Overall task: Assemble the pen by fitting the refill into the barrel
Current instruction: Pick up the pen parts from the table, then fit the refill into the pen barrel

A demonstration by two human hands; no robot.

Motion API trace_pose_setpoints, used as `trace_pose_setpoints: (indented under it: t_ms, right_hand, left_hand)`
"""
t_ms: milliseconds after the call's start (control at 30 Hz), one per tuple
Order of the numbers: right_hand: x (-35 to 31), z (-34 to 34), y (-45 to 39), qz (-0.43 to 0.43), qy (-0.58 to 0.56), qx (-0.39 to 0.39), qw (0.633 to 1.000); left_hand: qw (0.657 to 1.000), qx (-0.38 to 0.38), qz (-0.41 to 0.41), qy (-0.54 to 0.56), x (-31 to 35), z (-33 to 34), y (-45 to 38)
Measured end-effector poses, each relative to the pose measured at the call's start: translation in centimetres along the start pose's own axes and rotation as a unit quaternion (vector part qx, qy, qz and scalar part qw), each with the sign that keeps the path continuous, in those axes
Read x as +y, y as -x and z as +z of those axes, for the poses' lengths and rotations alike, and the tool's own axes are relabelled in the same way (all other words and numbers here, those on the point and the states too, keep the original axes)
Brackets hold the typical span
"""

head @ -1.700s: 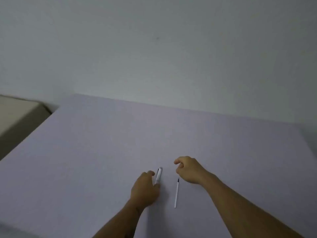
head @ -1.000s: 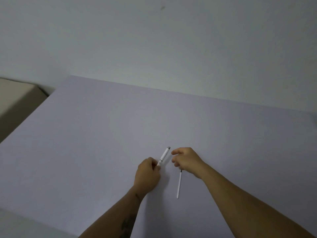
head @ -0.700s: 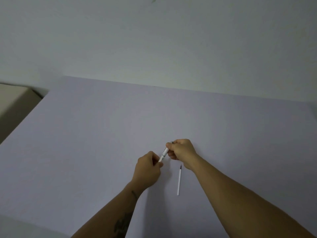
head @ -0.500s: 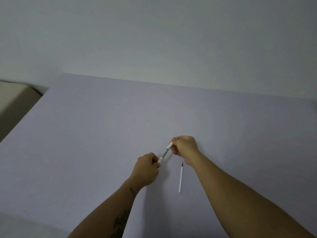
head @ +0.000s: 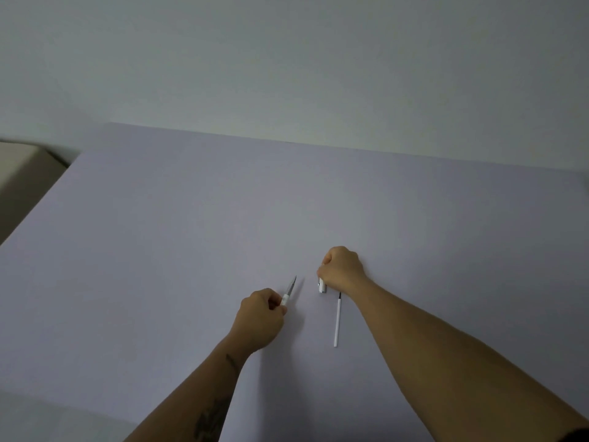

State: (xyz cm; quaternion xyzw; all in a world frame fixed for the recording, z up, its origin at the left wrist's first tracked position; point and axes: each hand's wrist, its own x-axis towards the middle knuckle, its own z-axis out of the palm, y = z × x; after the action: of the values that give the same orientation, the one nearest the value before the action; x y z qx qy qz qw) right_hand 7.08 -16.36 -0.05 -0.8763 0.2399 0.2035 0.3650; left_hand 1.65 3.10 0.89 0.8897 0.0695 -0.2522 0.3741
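Head view: the pen has just come apart. The left hand (head: 258, 320) grips the tipped barrel (head: 289, 291); the right hand (head: 342, 268) holds the cap (head: 322, 286), now well apart. The refill (head: 336, 323) lies untouched on the counter (head: 159, 250), so fitting comes next.

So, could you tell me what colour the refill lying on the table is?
White, with a dark tip: the refill, seen in the head view.

Two hands, three pen parts, one table.
One left hand (head: 259, 322), one right hand (head: 342, 267), one pen body (head: 288, 291), one cap (head: 322, 286), one refill (head: 337, 320), one table (head: 159, 234).
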Motion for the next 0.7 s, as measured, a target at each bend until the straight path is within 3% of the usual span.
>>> trace_pose_setpoints:
  t_ms: [333, 600, 700]
  right_hand:
    - [-0.2, 0.8, -0.5, -0.014, -0.002, 0.036, 0.999]
    - [1.8, -1.4, 2.4, -0.018, -0.139, 0.003, 0.99]
    - [2.1, -1.6, 4.0, 0.002, -0.205, -0.045, 0.978]
  left_hand:
    - [1.0, -0.02, -0.005, 0.012, 0.3, -0.7, 0.5]
    - [0.999, -0.005, -0.001, 0.046, 1.3, -1.2, 0.9]
    - [0.999, -0.009, 0.003, 0.051, 2.1, -1.1, 1.4]
